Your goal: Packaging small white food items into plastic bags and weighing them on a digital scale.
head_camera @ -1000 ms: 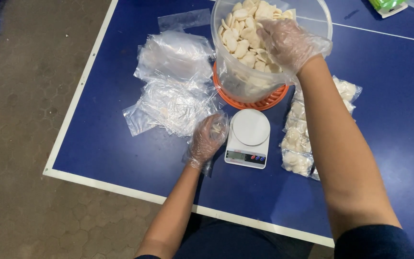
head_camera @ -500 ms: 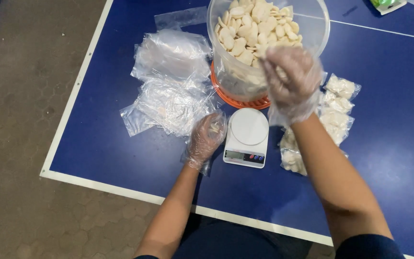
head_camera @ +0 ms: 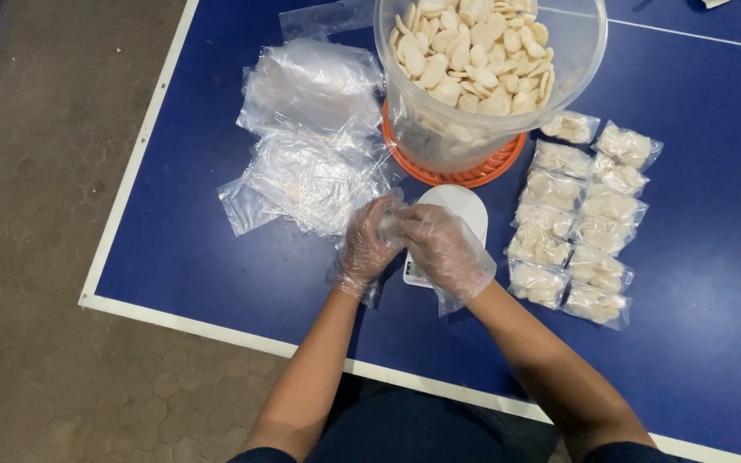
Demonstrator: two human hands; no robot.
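Fingers of both gloved hands, left hand (head_camera: pixel 366 247) and right hand (head_camera: pixel 443 249), pinch a small, limp, slippery clear plastic bag (head_camera: pixel 390 225) at its mouth near the blue tabletop's (head_camera: pixel 216 266) front edge.

Blue flat counter (head_camera: pixel 216 266) with white edge stripe is standing on a brown hexagon-tiled floor (head_camera: pixel 36 257). Lying directly on it: a loose pile of empty clear plastic bags (head_camera: pixel 310 137) at the left; a round orange ribbed plastic base (head_camera: pixel 482 174) sitting under a large clear plastic tub; a small white digital kitchen scale (head_camera: pixel 460 206) just in front of that base, partly hidden; and at the right, two rows of small sealed clear packets of pale chips (head_camera: pixel 581 214), lying side by side and touching.
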